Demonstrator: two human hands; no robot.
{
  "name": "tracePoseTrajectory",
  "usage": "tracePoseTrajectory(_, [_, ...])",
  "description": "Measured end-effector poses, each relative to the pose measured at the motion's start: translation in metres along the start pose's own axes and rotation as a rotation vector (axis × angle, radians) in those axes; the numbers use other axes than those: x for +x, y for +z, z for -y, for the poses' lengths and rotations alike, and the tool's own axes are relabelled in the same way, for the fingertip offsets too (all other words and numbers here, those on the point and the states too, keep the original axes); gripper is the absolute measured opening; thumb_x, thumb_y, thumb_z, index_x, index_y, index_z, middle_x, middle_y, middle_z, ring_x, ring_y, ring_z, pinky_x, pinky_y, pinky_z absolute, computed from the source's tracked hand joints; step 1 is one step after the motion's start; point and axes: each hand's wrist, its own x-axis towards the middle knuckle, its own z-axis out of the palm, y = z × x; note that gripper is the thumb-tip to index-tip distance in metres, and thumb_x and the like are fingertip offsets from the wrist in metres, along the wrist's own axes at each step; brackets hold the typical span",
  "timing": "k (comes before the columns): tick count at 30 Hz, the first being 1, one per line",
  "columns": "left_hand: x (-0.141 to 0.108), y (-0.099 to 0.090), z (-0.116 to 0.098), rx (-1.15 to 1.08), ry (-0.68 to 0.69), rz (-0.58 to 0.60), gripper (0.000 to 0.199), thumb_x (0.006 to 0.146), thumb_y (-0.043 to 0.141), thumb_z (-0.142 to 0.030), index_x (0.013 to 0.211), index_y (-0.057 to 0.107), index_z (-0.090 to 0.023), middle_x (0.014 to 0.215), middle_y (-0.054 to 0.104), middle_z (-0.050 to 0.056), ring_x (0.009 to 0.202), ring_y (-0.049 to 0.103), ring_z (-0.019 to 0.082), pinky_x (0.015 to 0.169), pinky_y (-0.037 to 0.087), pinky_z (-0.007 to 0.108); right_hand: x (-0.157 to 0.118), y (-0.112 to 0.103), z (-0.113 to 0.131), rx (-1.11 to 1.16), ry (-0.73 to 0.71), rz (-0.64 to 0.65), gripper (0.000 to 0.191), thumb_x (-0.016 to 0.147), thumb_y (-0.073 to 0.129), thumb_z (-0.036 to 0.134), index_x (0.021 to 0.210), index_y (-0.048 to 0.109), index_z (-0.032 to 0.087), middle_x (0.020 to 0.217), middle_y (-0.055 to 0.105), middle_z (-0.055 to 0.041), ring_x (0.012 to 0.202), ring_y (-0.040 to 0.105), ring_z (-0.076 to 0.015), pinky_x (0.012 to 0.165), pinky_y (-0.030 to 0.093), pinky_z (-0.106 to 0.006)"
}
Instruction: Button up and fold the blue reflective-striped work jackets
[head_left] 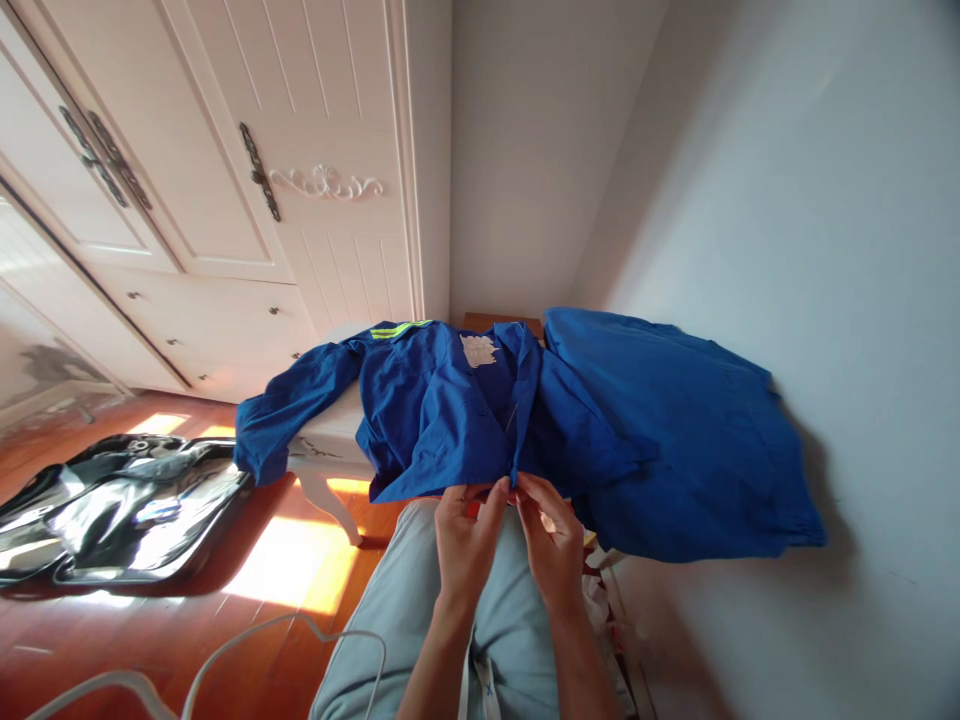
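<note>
A blue work jacket [450, 420] with a yellow-green stripe on one shoulder and a pale printed patch lies spread over a low white table, one sleeve hanging off to the left. At the jacket's bottom hem, by the front opening, my left hand [469, 535] pinches the fabric between thumb and fingers. Close beside it, almost touching, my right hand [551, 535] pinches the same hem edge. Whatever small part sits between the fingertips is too hidden to make out. To the right, a second blue garment [690, 440] lies partly under the jacket's other sleeve.
A white wardrobe [330, 120] stands behind on the left, a grey wall [810, 250] on the right. An open black suitcase [127, 510] lies on the sunlit wooden floor. A white cable [247, 630] curves at lower left. The table's curved leg [330, 505] shows below the jacket.
</note>
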Motion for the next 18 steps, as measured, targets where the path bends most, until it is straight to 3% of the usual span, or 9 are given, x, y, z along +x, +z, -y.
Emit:
tracePoseTrajectory(3, [-0.002,0.001,0.001,0.04,0.057,0.088,0.03,0.075,0.079,-0.036,0.094,0.068,-0.016,0.089,0.074,0.009,0.082,0.069,0.02,0.076,0.054,0.029,0.005,-0.002,0.004,-0.131,-0.057,0.012,0.023,0.094,0.059,0.029,0.111,0.074,0.026,0.104,0.071,-0.0086,0.095,0.068,-0.0212,0.081,0.058,-0.033])
tracePoseTrajectory(5, [-0.001,0.003,0.003,0.019,0.06,0.063,0.032,0.071,0.082,-0.034,0.092,0.067,-0.015,0.089,0.073,0.009,0.083,0.069,0.02,0.075,0.053,0.028,0.009,-0.002,0.007,-0.17,-0.097,0.028,0.024,0.095,0.058,0.03,0.112,0.073,0.025,0.103,0.071,-0.0091,0.096,0.068,-0.021,0.08,0.057,-0.032])
tracePoseTrajectory(12, [0.016,0.011,0.007,-0.309,-0.086,0.067,0.03,0.071,0.081,-0.034,0.089,0.072,-0.012,0.086,0.076,0.009,0.081,0.071,0.021,0.077,0.056,0.03,0.022,0.004,0.009,-0.157,-0.144,0.043,0.019,0.094,0.059,0.026,0.106,0.073,0.023,0.094,0.072,-0.0074,0.088,0.069,-0.0195,0.079,0.057,-0.031])
tracePoseTrajectory(18, [0.018,0.01,0.002,-0.378,-0.19,0.003,0.035,0.068,0.084,-0.035,0.094,0.077,-0.013,0.091,0.077,0.009,0.088,0.073,0.024,0.075,0.058,0.03,0.029,0.001,0.005,-0.206,-0.132,0.063,0.029,0.094,0.059,0.028,0.121,0.067,0.023,0.103,0.069,-0.0094,0.095,0.065,-0.0215,0.086,0.054,-0.037])
